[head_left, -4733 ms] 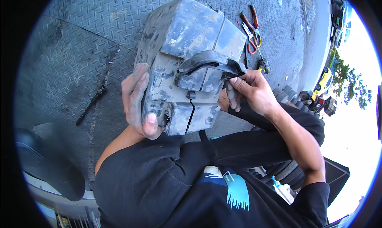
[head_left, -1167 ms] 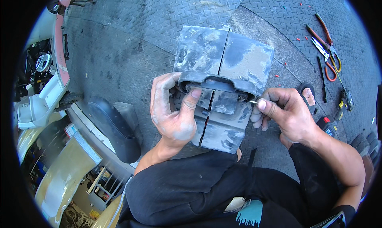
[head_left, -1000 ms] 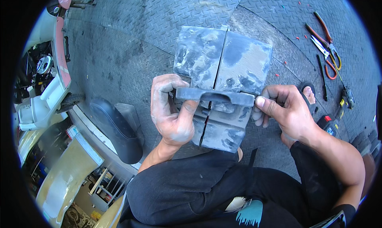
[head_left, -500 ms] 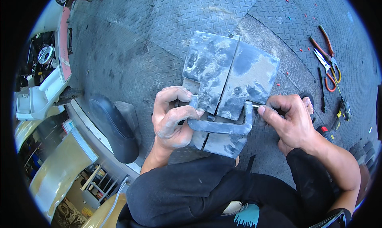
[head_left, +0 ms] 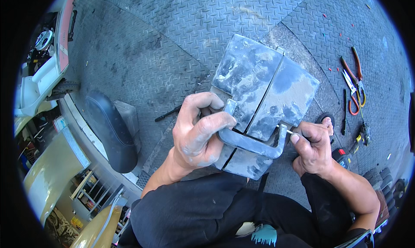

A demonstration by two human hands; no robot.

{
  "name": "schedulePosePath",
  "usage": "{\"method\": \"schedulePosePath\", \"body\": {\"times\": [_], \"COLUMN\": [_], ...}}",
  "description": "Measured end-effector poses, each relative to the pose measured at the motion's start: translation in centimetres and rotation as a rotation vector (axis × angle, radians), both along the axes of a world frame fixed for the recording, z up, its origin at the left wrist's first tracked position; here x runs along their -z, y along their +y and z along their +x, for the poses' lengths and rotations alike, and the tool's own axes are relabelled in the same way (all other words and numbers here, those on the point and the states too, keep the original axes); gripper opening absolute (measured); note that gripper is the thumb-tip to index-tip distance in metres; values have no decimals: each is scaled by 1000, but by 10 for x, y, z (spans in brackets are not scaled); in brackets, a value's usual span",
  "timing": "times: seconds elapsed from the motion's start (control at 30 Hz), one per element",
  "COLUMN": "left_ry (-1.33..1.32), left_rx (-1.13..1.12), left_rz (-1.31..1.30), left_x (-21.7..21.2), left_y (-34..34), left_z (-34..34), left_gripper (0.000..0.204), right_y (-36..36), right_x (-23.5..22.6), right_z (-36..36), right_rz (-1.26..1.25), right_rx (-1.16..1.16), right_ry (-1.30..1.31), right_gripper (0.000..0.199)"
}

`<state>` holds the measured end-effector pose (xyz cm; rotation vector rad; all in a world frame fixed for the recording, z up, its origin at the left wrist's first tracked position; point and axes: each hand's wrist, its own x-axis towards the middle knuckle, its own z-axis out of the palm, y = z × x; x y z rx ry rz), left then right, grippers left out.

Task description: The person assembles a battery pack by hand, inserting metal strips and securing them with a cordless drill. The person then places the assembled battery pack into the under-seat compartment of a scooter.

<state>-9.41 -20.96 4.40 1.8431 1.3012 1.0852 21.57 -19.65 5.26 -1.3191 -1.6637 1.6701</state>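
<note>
Gripping the grey handle (head_left: 253, 145) with the left hand (head_left: 199, 133) and pinching a small pin (head_left: 286, 129) at its far end with the right hand (head_left: 312, 146), the person was fitting it onto the dusty box (head_left: 263, 96) propped on the metal floor (head_left: 173, 44), so the pin probably needed lining up and pushing in next.

Bright daylight from two o'clock, pale glare on grey dusty plastic panel (head_left: 263, 88); soft shadows toward seven o'clock; sharp centre, heavy fisheye bending, black vignette at rim.
</note>
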Motion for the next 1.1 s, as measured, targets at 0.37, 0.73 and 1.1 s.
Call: {"method": "schedulePosePath", "body": {"times": [0.37,0.73,1.1], "left_ry": [-50,-15,-15], "left_rx": [39,81,93], "left_rz": [21,28,75], "left_x": [1,-6,-1], "left_y": [-3,8,4], "left_z": [-4,-4,-5], "left_gripper": [49,70,68], "right_y": [4,9,7], "right_x": [-3,-12,-16], "right_z": [3,-4,-11], "right_rz": [-201,-215,-165], "right_rx": [-51,-59,-30], "right_ry": [61,12,-82], "right_gripper": [21,24,29]}}
